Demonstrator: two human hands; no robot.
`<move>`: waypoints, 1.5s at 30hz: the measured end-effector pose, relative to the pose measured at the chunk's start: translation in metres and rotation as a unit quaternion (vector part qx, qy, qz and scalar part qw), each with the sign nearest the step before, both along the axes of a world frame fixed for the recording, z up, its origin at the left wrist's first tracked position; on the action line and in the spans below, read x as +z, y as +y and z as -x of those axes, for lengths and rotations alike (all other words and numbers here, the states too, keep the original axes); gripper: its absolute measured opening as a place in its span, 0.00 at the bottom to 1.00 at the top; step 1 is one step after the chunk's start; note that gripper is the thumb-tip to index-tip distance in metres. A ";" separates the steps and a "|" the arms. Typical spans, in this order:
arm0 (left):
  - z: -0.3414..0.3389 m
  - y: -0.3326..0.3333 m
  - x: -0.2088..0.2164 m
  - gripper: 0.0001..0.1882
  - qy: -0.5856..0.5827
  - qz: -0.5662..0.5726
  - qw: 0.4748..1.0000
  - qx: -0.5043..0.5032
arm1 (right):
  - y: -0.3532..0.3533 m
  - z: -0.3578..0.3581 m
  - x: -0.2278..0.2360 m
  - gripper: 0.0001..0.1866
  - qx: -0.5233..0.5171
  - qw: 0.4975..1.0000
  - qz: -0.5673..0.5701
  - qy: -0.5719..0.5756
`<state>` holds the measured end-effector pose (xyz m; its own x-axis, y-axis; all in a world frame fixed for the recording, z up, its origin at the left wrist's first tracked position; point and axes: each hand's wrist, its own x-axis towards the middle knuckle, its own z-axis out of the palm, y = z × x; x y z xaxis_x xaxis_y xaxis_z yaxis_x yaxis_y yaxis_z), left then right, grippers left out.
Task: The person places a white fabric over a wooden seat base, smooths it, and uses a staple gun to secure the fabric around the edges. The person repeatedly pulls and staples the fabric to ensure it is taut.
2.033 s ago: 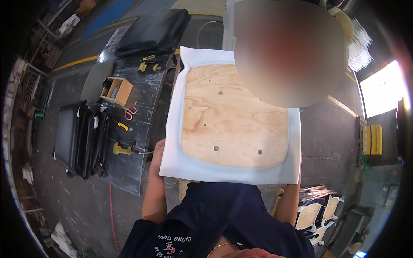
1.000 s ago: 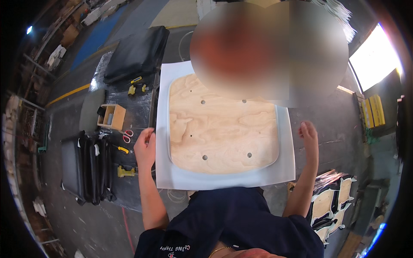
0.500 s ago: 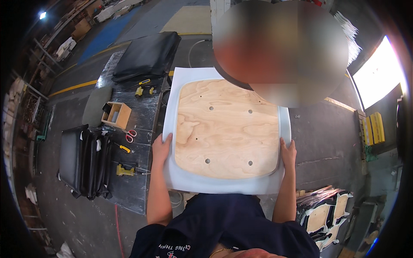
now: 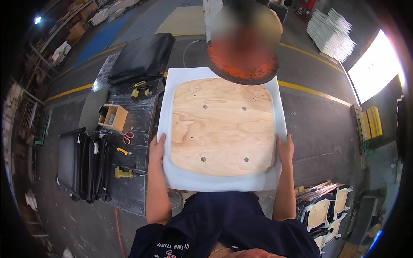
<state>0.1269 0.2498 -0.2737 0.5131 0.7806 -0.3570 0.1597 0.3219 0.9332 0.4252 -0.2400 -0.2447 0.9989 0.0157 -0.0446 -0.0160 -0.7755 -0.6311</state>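
Note:
A pale plywood panel with rounded corners and several drilled holes lies face up on a larger white sheet. The sheet sticks out around the panel on every side that shows. At the sheet's left edge my left hand is closed, thumb on top and fingers out of sight below. On the opposite edge my right hand grips the sheet in the same way. A round, worn orange-red disc with a dark rim overhangs the panel's far edge. Its upper part is blurred out, and whatever supports the sheet is hidden.
On the left, a plastic-covered table carries folded black covers, a yellow staple gun, scissors, a screwdriver and a wooden box. Upholstered panels stand at lower right.
The panel and sheet appear slightly further left in the picture, along with the surroundings. More of the orange-red disc shows as the blurred patch has shrunk. Both hands keep their hold.

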 end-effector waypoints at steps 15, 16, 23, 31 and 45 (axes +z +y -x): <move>-0.088 -0.044 0.049 0.36 0.325 -0.425 0.844 -0.038 | 0.068 0.009 0.037 0.37 0.074 0.997 -0.004 0.009; -0.092 -0.040 0.052 0.36 0.308 -0.368 0.877 -0.030 | 0.070 0.006 0.040 0.38 0.061 0.998 -0.009 0.025; -0.098 -0.029 0.066 0.38 0.133 -0.279 0.951 -0.004 | 0.054 -0.040 0.017 0.40 0.026 0.974 -0.220 0.040; -0.097 -0.044 0.046 0.37 0.230 -0.382 0.895 -0.032 | 0.071 -0.019 0.037 0.38 0.055 0.996 0.071 -0.007; -0.093 -0.075 0.052 0.41 0.304 -0.531 0.787 -0.075 | 0.087 0.012 -0.002 0.46 0.093 0.981 0.130 -0.109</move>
